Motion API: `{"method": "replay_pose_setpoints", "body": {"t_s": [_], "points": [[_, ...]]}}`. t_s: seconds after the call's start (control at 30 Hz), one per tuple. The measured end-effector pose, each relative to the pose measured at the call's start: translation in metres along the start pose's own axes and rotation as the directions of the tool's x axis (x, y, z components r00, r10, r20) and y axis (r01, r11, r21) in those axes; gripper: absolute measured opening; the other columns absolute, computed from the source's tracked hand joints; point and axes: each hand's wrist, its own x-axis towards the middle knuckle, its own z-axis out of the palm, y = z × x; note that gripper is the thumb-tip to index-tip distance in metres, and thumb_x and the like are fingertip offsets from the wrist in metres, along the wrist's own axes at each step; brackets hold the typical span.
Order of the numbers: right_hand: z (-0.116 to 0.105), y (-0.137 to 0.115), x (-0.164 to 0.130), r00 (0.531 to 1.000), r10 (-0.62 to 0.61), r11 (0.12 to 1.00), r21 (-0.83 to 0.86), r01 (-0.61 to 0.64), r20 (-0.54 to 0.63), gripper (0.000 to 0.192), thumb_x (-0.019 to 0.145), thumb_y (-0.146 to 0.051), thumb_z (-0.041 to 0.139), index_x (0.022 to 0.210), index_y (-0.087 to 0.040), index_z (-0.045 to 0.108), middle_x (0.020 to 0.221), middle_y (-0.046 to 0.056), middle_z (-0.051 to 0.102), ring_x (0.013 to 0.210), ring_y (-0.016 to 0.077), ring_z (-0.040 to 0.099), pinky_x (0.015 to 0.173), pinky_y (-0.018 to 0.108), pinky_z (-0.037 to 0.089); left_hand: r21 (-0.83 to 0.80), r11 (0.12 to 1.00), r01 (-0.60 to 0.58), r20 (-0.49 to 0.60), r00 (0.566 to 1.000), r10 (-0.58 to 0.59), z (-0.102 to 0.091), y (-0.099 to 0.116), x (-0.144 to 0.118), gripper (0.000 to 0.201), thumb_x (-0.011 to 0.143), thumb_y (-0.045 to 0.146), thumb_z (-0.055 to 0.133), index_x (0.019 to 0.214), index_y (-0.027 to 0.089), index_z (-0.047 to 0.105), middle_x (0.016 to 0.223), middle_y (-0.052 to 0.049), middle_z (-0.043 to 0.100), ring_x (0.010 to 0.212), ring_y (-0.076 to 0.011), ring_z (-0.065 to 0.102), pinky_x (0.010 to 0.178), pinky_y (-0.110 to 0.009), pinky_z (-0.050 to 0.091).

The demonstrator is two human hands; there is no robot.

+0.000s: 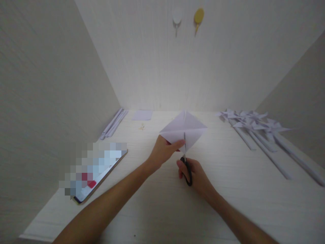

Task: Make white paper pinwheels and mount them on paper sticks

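My left hand [167, 149] pinches a square sheet of white paper [186, 123] near its lower left edge, thumb on top. The sheet is turned corner-on like a diamond, and creases cross at its middle. Scissors with black handles [188, 173] are in my right hand [195, 171], fingers closed round the loops. Their blades lie at the paper's near corner, along the crease that runs toward the centre. How far the blades are apart is hard to make out.
Several paper pinwheels on rolled sticks [254, 122] lie at the right. Rolled paper sticks [114, 123] and a stack of paper squares [142, 115] sit at the back left, near small pale bits [142, 126]. A phone [101, 176] leans at the left. Two hooks [199, 16] hang on the back wall.
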Motion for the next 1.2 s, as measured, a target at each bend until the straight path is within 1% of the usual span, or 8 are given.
{"method": "replay_pose_setpoints", "body": {"t_s": [0.2,0.37,0.47,0.6,0.7,0.83,1.0,1.2], "points": [[0.000,-0.004,-0.001,0.997,0.020,0.998,-0.068,-0.015,0.073,0.041,0.074,-0.051,0.042,0.051,-0.017,0.043,0.047,-0.002,0.043,0.045,0.0089,0.040,0.044,0.022,0.030,-0.081,0.989,-0.126,-0.162,0.980,0.112,-0.011,0.005,0.007,0.031,0.057,0.029,0.066,0.082,0.011,0.061,0.086,-0.007,0.063,0.075,-0.0172,0.058,0.063,-0.028,0.050],[0.002,-0.001,-0.001,0.999,-0.008,0.997,-0.078,0.012,0.054,0.041,0.074,-0.051,0.042,0.051,-0.017,0.042,0.047,-0.003,0.041,0.045,0.0087,0.038,0.044,0.022,0.028,-0.166,0.969,-0.185,-0.286,0.949,0.132,-0.021,0.009,0.013,0.034,0.057,0.027,0.066,0.086,0.011,0.060,0.085,-0.006,0.063,0.076,-0.0160,0.058,0.063,-0.027,0.049],[0.002,0.002,0.000,0.999,-0.031,0.999,-0.010,0.031,-0.010,0.040,0.074,-0.050,0.043,0.051,-0.017,0.042,0.047,-0.003,0.040,0.045,0.0085,0.038,0.044,0.022,0.029,-0.198,0.962,-0.187,-0.247,0.960,0.135,-0.025,0.009,0.016,0.035,0.057,0.026,0.066,0.089,0.012,0.058,0.084,-0.006,0.063,0.073,-0.0149,0.058,0.063,-0.027,0.048],[0.000,0.004,0.004,0.988,-0.039,0.994,0.099,0.054,-0.151,0.035,0.074,-0.046,0.046,0.056,-0.017,0.046,0.046,-0.005,0.038,0.042,0.0076,0.035,0.041,0.021,0.027,-0.189,0.978,-0.085,-0.085,0.994,0.070,-0.026,0.007,0.016,0.028,0.059,0.027,0.064,0.083,0.012,0.060,0.077,-0.004,0.064,0.065,-0.0126,0.058,0.060,-0.025,0.047],[-0.004,0.003,0.007,0.951,-0.011,0.987,0.152,0.061,-0.309,0.032,0.073,-0.043,0.047,0.057,-0.016,0.048,0.043,-0.005,0.037,0.040,0.0075,0.034,0.040,0.021,0.026,-0.100,0.995,-0.013,0.017,1.000,0.015,-0.026,0.007,0.015,0.022,0.061,0.027,0.062,0.077,0.011,0.062,0.070,-0.004,0.064,0.061,-0.0112,0.057,0.056,-0.022,0.045],[-0.009,0.000,0.008,0.889,0.023,0.974,0.212,0.084,-0.458,0.026,0.072,-0.037,0.051,0.058,-0.016,0.050,0.043,-0.006,0.038,0.040,0.0071,0.032,0.039,0.021,0.024,-0.010,1.000,0.022,0.060,0.998,-0.021,-0.026,0.007,0.014,0.019,0.059,0.025,0.062,0.072,0.011,0.062,0.067,-0.003,0.063,0.058,-0.0100,0.055,0.051,-0.020,0.044],[-0.008,0.000,0.006,0.892,0.000,0.969,0.220,0.112,-0.452,0.029,0.071,-0.038,0.051,0.052,-0.016,0.048,0.040,-0.006,0.037,0.038,0.0071,0.032,0.038,0.022,0.023,0.094,0.995,0.042,0.080,0.996,-0.049,-0.028,0.006,0.016,0.018,0.059,0.024,0.062,0.070,0.011,0.062,0.060,-0.001,0.061,0.052,-0.0087,0.053,0.045,-0.018,0.041],[-0.007,-0.004,0.003,0.907,-0.041,0.974,0.187,0.130,-0.420,0.035,0.074,-0.041,0.046,0.051,-0.016,0.049,0.041,-0.005,0.038,0.038,0.0074,0.034,0.040,0.022,0.025,0.111,0.994,0.020,0.058,0.998,-0.027,-0.026,0.005,0.016,0.012,0.057,0.021,0.060,0.065,0.011,0.060,0.055,0.001,0.057,0.050,-0.0083,0.051,0.045,-0.018,0.041]]}}
